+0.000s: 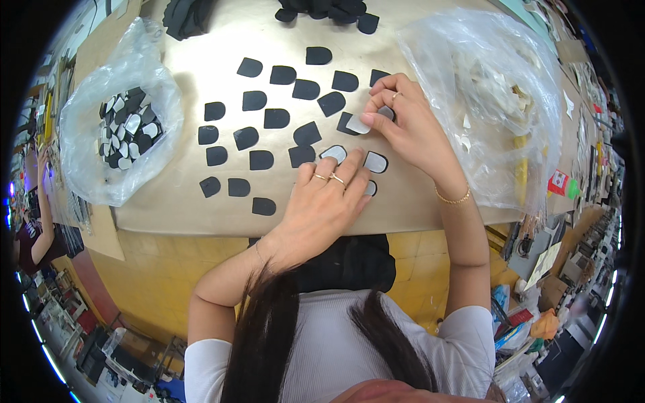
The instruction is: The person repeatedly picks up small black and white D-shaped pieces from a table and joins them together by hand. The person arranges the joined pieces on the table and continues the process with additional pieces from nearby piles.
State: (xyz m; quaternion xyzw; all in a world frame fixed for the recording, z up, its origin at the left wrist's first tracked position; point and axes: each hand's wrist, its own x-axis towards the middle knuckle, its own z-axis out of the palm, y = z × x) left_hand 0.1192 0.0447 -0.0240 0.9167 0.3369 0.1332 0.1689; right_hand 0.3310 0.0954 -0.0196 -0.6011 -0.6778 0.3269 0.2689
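Observation:
My right hand [398, 117] pinches a small white round-ended patch [357, 125] between thumb and finger, over a black patch [344, 121] on the table. My left hand [327, 198] rests on the table with its fingers apart. Its fingertips reach black patches topped with smaller white ones, such as one white-topped patch [334, 154] just beyond the fingers. Another white-topped patch [376, 162] lies between my hands, and a third [371, 188] is partly under the left fingers. Several bare black patches [276, 119] are spread out singly to the left and beyond.
A clear plastic bag [74, 151] of black and white patches stands at the left of the brown table [168, 218]. A larger clear bag [437, 64] with pale pieces lies right. Black fabric [188, 17] and more black pieces [322, 8] sit at the far edge.

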